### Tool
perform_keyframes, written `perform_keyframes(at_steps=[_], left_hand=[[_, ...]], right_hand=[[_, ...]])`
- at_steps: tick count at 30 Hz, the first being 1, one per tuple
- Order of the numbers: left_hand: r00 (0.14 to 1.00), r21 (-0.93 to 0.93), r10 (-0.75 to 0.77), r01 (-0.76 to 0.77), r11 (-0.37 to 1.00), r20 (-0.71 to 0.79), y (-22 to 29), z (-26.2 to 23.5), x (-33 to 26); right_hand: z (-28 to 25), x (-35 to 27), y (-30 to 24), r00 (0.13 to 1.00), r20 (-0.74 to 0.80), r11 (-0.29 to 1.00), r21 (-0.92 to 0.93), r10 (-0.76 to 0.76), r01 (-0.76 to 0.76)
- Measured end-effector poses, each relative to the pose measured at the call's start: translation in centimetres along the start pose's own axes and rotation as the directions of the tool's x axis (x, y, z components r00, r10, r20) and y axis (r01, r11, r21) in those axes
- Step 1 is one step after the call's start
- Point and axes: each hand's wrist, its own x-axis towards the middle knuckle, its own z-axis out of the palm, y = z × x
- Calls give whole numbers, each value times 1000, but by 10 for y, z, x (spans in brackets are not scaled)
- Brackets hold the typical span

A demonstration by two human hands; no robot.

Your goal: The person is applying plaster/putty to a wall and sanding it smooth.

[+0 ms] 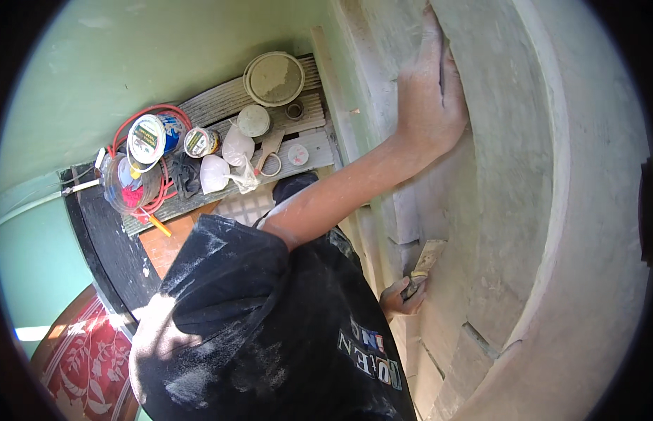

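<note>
**Putty knife (430,255) sitting in the right hand (402,297)!**

Those fingers are clamping its handle, the blade slanting up and away to the right. Well apart, the left hand (432,102) is lying along the greyish surface (509,140); whether its fingers are pinching anything, we can't tell.

Glare lower left, soft light elsewhere; black fisheye rim

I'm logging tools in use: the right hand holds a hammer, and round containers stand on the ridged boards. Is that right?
Not quite: the right hand holds a flat-bladed tool that looks like a scraper, not a hammer, as the head view shows. The rest is right: round containers stand on the ridged boards.
</note>
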Motion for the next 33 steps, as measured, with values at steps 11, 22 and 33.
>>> perform_keyframes(at_steps=[11, 22, 33], left_hand=[[659, -344, -700, 748, 568, 276, 19, -26, 84], [692, -369, -678, 715, 594, 248, 68, -34, 30], [648, -343, -712, 756, 558, 270, 19, -23, 56]], right_hand=[[-3, -11, 8, 999, 29, 1000, -11, -27, 27], [0, -10, 5, 998, -7, 998, 1, -69, 69], [-6, -5, 3, 998, 53, 999, 22, -41, 39]])
